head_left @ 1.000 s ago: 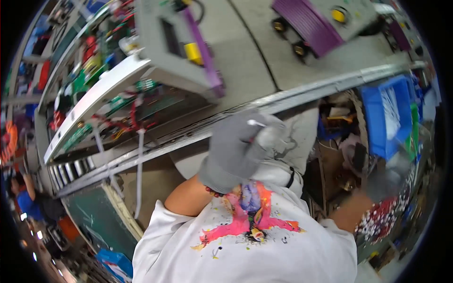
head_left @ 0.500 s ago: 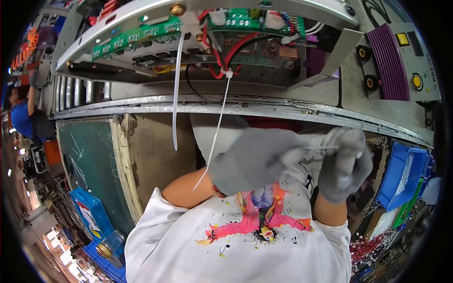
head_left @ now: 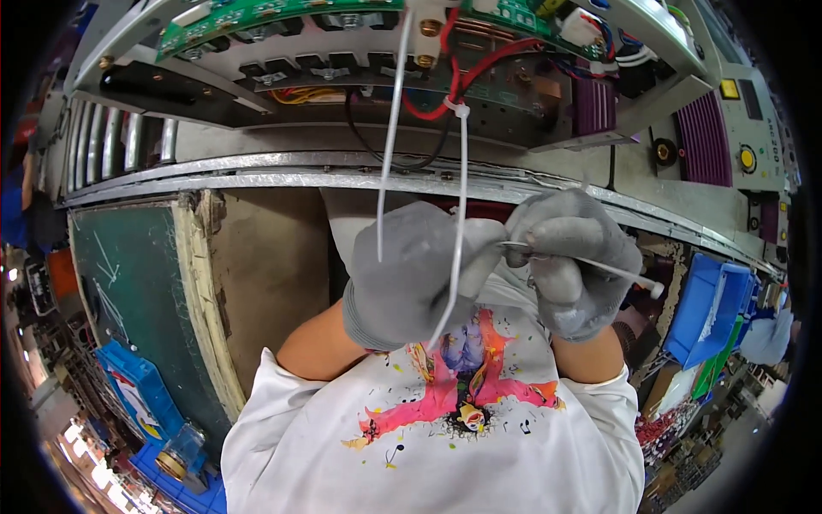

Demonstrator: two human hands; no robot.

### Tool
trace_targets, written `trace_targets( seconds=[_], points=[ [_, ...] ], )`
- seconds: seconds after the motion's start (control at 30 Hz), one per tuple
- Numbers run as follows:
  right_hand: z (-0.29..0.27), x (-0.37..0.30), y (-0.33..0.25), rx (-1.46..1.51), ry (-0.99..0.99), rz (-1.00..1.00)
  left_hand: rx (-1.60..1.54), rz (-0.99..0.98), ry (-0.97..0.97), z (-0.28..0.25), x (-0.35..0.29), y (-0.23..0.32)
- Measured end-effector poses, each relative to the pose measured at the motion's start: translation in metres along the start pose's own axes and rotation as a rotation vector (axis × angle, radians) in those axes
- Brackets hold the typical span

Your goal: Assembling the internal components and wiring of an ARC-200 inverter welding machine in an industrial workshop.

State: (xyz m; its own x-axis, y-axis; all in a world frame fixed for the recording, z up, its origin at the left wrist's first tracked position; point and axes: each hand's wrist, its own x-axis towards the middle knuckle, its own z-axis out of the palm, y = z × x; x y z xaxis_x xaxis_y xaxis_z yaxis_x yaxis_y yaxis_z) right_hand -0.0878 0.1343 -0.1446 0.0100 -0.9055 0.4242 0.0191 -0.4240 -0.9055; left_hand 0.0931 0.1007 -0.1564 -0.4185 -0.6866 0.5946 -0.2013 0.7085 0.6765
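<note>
My left hand (head_left: pixel 407 274), in a grey glove, and my gloved right hand (head_left: pixel 578 261) meet in front of my shirt. Between their pinched fingers runs a loose white cable tie (head_left: pixel 612 271); its head sticks out to the right of my right hand. Beyond them stands an opened metal-framed device (head_left: pixel 282 124) with green circuit boards (head_left: pixel 257 26). A second white cable tie (head_left: pixel 463 171) is looped round its red and black wires (head_left: pixel 454 81), its tail hanging before my left hand. A third tie (head_left: pixel 392 128) dangles from higher up, also crossing in front of that glove.
Metal rollers (head_left: pixel 134 141) lie left of the device on the bench. A finished-looking unit with purple fins (head_left: pixel 704 141) stands at the right. Blue bins (head_left: pixel 706 313) are on the right, a blue box (head_left: pixel 137 385) at lower left, beside a green board (head_left: pixel 128 274). Another person works far left.
My hands have come together, the left one turning into a pinch on the tie. The view has shifted closer to the device, which now appears larger, with its hanging ties further right.
</note>
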Motion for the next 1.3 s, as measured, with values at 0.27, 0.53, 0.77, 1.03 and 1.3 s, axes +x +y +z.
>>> trace_targets(
  seconds=[0.27, 0.53, 0.77, 1.03, 1.3],
  points=[
    [0.004, 0.008, 0.005, -0.049, -0.027, -0.047, -1.26, -1.077, -0.178, -0.018, 0.011, 0.004],
    [-0.004, 0.0, 0.004, -0.075, 0.011, -0.064, -0.994, -0.986, -0.228, -0.025, 0.008, 0.012],
    [0.007, 0.021, 0.022, -0.547, 0.384, -0.289, 0.419, -0.18, -0.023, -0.017, 0.034, -0.019],
    [0.032, 0.049, 0.049, -0.602, 0.511, -0.262, 0.216, -0.212, 0.286, 0.022, 0.022, -0.067],
    [0.032, 0.055, 0.043, -0.828, 0.374, -0.231, 0.039, -0.334, 0.347, 0.028, 0.018, -0.067]
  ],
)
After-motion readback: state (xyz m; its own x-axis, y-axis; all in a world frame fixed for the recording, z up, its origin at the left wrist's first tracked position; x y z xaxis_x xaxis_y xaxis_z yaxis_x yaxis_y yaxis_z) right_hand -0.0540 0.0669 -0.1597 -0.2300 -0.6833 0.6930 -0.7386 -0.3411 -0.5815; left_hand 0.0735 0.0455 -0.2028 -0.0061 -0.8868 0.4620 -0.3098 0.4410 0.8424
